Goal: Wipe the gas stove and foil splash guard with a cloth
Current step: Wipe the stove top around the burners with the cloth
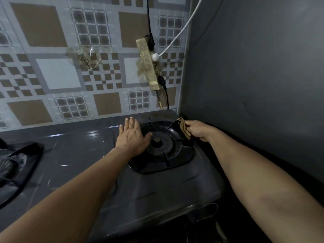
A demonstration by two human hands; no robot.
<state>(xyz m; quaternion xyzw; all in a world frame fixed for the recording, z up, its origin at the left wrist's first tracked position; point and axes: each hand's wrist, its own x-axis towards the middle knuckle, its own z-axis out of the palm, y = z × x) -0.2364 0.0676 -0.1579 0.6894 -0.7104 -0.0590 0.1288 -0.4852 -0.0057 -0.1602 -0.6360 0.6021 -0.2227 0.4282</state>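
1. Fingers of the left hand (132,137) lay spread flat on the gas stove (157,186), at the burner's (157,142) 9 o'clock.
2. Right hand (198,130) pinched the cloth (184,128) at 2 o'clock.

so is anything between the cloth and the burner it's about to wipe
Only the pan support: its raised prongs ring the burner, and the cloth in the right hand sits at its far right edge. The left hand rests flat beside the burner.
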